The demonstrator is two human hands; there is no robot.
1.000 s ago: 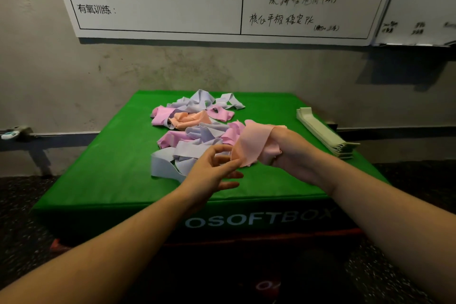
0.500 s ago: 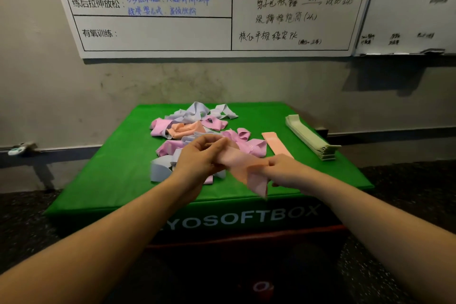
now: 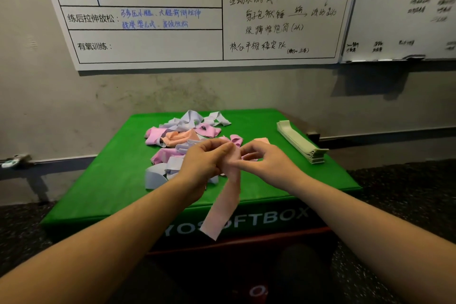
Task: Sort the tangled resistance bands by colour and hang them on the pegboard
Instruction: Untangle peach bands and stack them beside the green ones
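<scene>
Pile (image 3: 182,140) of pink, lilac, peach bands on box (image 3: 118,180), left of centre: mostly unsorted. Left hand (image 3: 204,163) pinches peach band (image 3: 223,205) at top; band hangs over front edge. Right hand (image 3: 264,160) pinches same band. One peach band (image 3: 262,140) flat behind. Green stack (image 3: 301,142) right: seems sorted. No pegboard visible; hanging not begun.

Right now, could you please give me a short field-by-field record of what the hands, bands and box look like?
left hand: left hand grips the peach band's top
right hand: right hand pinches the same band
held band: long peach elastic resistance band hanging over the box's front edge
pile: tangled heap of pink, lilac and peach bands
sorted stack: flat stack of pale green bands, right side
surface: green padded soft box
</scene>
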